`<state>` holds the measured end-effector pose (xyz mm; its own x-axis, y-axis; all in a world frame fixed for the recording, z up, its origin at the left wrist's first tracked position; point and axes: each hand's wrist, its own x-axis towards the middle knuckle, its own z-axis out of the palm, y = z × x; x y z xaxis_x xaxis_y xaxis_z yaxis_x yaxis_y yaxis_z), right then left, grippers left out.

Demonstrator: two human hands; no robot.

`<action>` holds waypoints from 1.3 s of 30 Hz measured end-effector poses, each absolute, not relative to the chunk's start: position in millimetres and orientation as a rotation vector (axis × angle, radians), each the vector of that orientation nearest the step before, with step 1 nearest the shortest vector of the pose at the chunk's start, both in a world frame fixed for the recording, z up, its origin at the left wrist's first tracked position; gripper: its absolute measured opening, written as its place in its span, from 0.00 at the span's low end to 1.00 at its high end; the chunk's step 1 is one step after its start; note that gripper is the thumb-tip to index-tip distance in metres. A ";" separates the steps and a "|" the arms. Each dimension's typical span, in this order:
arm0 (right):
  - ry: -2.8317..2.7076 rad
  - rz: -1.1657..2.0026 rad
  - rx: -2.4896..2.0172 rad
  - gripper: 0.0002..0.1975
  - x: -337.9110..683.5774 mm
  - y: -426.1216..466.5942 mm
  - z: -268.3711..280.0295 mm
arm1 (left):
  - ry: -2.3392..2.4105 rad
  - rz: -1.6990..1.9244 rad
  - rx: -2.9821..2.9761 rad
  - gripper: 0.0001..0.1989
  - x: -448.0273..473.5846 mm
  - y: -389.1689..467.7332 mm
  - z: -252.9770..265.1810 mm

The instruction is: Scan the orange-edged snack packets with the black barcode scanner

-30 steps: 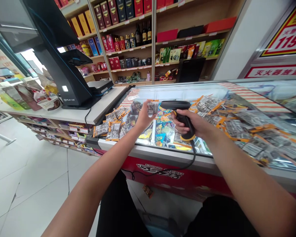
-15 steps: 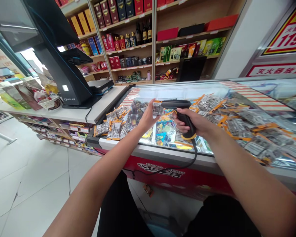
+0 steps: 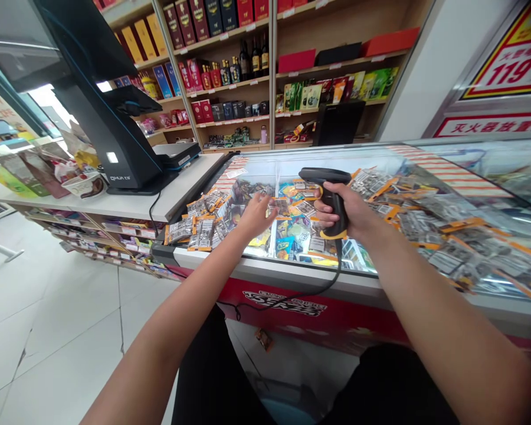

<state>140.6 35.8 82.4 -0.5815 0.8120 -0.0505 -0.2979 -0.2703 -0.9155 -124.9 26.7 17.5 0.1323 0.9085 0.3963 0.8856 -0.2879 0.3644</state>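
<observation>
My right hand (image 3: 343, 206) is wrapped round the grip of a black barcode scanner (image 3: 325, 176), held above the glass top of a chest freezer (image 3: 287, 273). The scanner's cord hangs down along the freezer front. Low over the glass, my left hand (image 3: 255, 217) has its fingers apart and bent, palm down, with nothing visible gripped. Just beyond its thumb is a small orange-edged snack packet (image 3: 282, 206). Similar packets (image 3: 202, 232) are heaped to the left, and a larger spread of packets (image 3: 418, 227) covers the glass on the right.
A black checkout terminal (image 3: 130, 159) stands on the white counter (image 3: 159, 206) at left. Shelves (image 3: 230, 88) with boxes and bottles line the back. One packet (image 3: 264, 339) lies on the floor by the freezer. Colourful packages show through the glass.
My left hand has dropped and turned palm down, away from the packet it held up facing the scanner. The scanner has risen slightly and moved a little right.
</observation>
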 end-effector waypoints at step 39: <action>-1.244 1.895 -0.741 0.19 139.4 35.5 82.5 | 2.507 0.432 2.009 0.26 -141.0 21.3 44.9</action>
